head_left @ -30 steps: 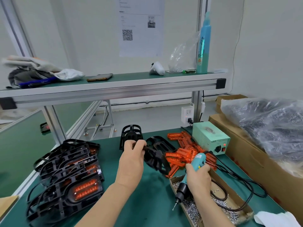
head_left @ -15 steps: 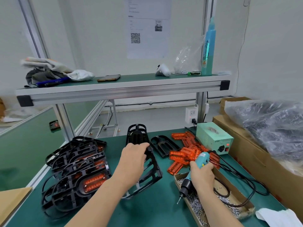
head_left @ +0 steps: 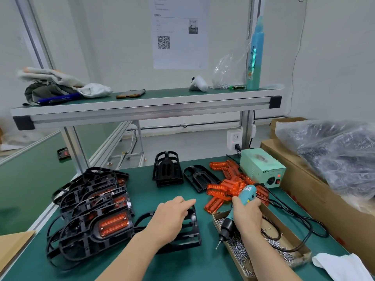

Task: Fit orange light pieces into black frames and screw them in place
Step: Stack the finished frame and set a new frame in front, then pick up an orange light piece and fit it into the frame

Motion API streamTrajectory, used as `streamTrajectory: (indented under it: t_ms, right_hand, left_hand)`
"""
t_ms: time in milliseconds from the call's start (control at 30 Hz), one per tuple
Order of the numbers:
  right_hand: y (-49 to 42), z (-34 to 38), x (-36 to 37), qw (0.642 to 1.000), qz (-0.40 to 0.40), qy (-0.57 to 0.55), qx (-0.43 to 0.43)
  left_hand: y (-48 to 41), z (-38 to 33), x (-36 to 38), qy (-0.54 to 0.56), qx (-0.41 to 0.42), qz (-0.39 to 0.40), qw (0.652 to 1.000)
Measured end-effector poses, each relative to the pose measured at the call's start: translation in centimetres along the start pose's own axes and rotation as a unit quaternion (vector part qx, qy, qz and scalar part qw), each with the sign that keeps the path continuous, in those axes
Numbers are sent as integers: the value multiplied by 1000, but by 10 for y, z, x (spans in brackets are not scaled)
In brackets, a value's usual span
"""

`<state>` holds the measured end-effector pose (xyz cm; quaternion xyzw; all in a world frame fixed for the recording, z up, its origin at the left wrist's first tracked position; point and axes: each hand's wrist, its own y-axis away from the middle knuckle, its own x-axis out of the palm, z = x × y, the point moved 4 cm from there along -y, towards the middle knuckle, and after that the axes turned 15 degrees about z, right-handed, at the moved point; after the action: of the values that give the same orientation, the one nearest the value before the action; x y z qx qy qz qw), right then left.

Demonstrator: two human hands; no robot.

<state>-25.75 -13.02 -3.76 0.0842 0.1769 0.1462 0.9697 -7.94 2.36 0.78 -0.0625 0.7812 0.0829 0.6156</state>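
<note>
Two hands work over a green desk (head_left: 182, 264) in the head view: the left hand (head_left: 172, 218) lies on top of a black frame (head_left: 193, 230) that rests flat on the desk near its front edge, its grip spread, with the fingers stretched forward across the frame's far bar. The right hand (head_left: 246, 216) has its grip wrapped round a teal electric screwdriver (head_left: 248, 193), held tilted with the bit pointing down over a cardboard tray (head_left: 304, 253) of loose screws (head_left: 239, 250). Just behind that hand, a pile of orange light pieces (head_left: 221, 189) lies on the desk, between a flat black frame part (head_left: 199, 177) and a pale green power box (head_left: 261, 167). An upright stack of empty frames (head_left: 167, 171) stands further back. To the left of the flat frame sits a heap of fitted frames (head_left: 91, 209), the topmost showing an orange light set in its opening. A white cloth (head_left: 341, 266) lies at the right front corner, beside a large cardboard box (head_left: 324, 209) holding a plastic bag (head_left: 334, 151). On the shelf (head_left: 142, 106) above rest a phone (head_left: 130, 93) and a teal bottle (head_left: 254, 57)
</note>
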Motion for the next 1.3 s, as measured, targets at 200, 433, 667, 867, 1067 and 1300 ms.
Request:
streamTrajectory:
  t_ms: [200,433,667,867,1067,1300]
  right_hand:
    - [-1,0,0,1000,0,-7,-1]
    - [0,0,-1,1000,5,-8,1]
    - [0,0,-3,1000,17,-11,5]
    - [9,-1,-8,999,26,22,-21]
    - [21,5,-14,992,10,97,-83]
    - [32,7,-19,979,-44,168,-108]
  left_hand:
    - [0,0,21,81,-9,28,996]
    - [2,3,28,155,-53,-1,987]
    - [-1,3,36,144,-70,6,987]
    - [-11,-2,31,98,-83,34,991]
    - [-51,-27,22,132,-52,81,987]
    - [-76,-57,24,78,-23,209,974]
